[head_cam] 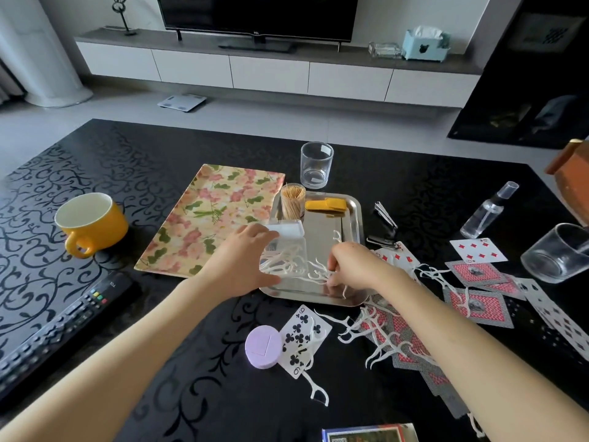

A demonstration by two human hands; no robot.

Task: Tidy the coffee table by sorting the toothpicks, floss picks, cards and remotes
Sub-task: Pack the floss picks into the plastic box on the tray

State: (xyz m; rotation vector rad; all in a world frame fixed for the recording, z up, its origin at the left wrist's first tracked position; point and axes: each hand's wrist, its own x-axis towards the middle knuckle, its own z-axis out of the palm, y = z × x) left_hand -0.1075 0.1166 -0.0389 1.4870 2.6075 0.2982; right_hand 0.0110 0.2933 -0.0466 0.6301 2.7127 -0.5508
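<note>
Pinching a tangled clump of floss picks (315,272) at the front right corner of the tray (323,228), the right hand (353,266) works close to the left hand (245,263), which grips the clear box (288,232) on the tray's left side; a pull may drag strays over the rim, or the box may spill. More picks lie across the cards (475,272) beyond that corner; the toothpick jar (292,204) at the tray's far left corner is easy to knock; open room lies along the front edge of the coffee table (204,393), the remote (60,327) by its left edge.
</note>
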